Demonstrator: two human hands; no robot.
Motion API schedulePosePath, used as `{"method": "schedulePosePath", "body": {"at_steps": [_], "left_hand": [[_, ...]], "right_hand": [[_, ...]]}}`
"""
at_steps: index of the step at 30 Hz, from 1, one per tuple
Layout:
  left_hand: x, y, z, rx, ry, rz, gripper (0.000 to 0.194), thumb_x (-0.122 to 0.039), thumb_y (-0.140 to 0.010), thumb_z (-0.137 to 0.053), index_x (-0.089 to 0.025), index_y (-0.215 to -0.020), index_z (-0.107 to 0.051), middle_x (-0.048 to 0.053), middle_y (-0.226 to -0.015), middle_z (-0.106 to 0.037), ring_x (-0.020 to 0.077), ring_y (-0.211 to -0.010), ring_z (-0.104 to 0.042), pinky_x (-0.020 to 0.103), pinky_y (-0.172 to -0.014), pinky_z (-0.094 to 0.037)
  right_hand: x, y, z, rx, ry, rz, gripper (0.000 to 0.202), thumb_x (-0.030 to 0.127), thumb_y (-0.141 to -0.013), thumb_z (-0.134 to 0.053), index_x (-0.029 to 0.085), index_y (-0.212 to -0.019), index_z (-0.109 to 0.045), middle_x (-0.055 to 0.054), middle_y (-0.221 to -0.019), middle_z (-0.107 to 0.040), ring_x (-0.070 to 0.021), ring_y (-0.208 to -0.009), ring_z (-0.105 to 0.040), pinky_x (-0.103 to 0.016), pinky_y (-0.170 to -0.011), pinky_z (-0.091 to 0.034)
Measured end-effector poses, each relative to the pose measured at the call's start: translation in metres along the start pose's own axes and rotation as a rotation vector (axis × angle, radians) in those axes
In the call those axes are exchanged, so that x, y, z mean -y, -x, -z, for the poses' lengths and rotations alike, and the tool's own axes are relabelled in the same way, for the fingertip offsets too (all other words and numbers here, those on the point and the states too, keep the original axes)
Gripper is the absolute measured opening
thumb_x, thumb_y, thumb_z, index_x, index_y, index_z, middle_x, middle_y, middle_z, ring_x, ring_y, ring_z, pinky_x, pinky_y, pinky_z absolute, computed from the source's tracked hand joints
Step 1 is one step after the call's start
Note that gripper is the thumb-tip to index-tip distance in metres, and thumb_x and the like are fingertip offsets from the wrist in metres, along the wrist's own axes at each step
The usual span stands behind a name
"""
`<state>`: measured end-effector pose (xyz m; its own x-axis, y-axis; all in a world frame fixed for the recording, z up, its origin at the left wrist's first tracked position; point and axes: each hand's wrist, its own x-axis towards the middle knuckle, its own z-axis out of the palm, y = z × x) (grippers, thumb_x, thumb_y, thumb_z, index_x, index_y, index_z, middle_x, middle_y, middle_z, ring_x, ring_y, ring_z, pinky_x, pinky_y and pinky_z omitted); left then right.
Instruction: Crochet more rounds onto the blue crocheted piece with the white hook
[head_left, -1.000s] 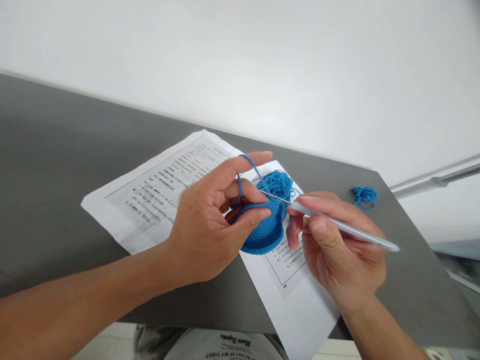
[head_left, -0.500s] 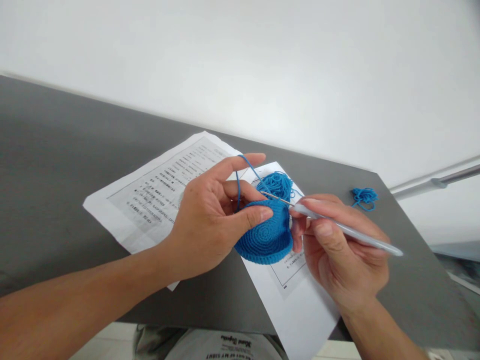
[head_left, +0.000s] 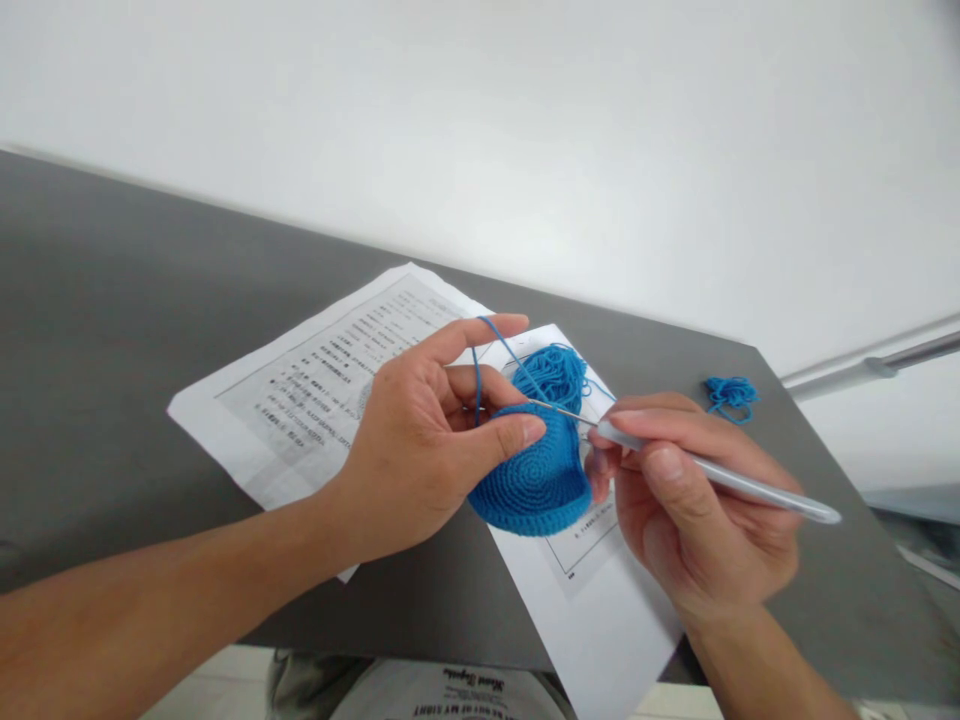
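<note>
My left hand (head_left: 431,440) pinches the upper edge of a round blue crochet piece (head_left: 536,475), whose stitches spiral out to a raised rim. A strand of blue yarn (head_left: 508,347) loops over my outstretched left index finger and runs down to the work. In my right hand (head_left: 705,500) is a crochet hook (head_left: 735,474) with a pale translucent handle, held like a pen. Its thin metal shaft lies along the piece's top edge, close to my left thumb; the very tip is hard to make out. Behind the piece rests a loose bundle of blue yarn (head_left: 553,375).
Two printed sheets lie beneath my hands, a left sheet (head_left: 300,400) and a right sheet (head_left: 592,620), on a dark grey table (head_left: 150,290). A small yarn tangle (head_left: 731,397) sits near the table's right end. A white wall (head_left: 480,130) stands behind.
My right hand and the hook have shifted right and slightly down. The crochet piece has tilted a little to the right, while my left hand stays nearly in place.
</note>
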<state>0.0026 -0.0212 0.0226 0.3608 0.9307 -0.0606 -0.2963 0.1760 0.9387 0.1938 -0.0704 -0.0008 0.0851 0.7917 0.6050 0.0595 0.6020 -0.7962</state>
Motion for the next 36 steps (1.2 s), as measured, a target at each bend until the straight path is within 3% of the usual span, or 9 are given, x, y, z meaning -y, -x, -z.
{"method": "schedulePosePath", "body": {"at_steps": [6, 36], "left_hand": [[-0.0001, -0.0011, -0.0016, -0.013, -0.036, -0.025, 0.068, -0.008, -0.071, -0.083, -0.018, -0.134, -0.062, -0.003, -0.074, -0.073, 0.0107, -0.062, -0.066, 0.017, -0.056, -0.055], [-0.0017, -0.0027, -0.002, -0.018, -0.075, -0.023, 0.064, -0.004, -0.069, -0.081, -0.017, -0.129, -0.064, -0.003, -0.073, -0.072, 0.0099, -0.062, -0.064, 0.016, -0.054, -0.05]], "right_hand": [[-0.005, 0.0008, 0.0048, 0.001, 0.109, 0.061, 0.018, 0.024, -0.097, -0.069, 0.025, -0.109, -0.082, -0.006, -0.085, -0.076, -0.0185, -0.061, -0.068, -0.035, -0.049, -0.056], [0.0017, -0.0001, 0.0063, 0.018, 0.197, 0.122, 0.02, 0.017, -0.094, -0.069, 0.023, -0.109, -0.083, -0.007, -0.083, -0.076, -0.0194, -0.064, -0.069, -0.035, -0.049, -0.056]]}}
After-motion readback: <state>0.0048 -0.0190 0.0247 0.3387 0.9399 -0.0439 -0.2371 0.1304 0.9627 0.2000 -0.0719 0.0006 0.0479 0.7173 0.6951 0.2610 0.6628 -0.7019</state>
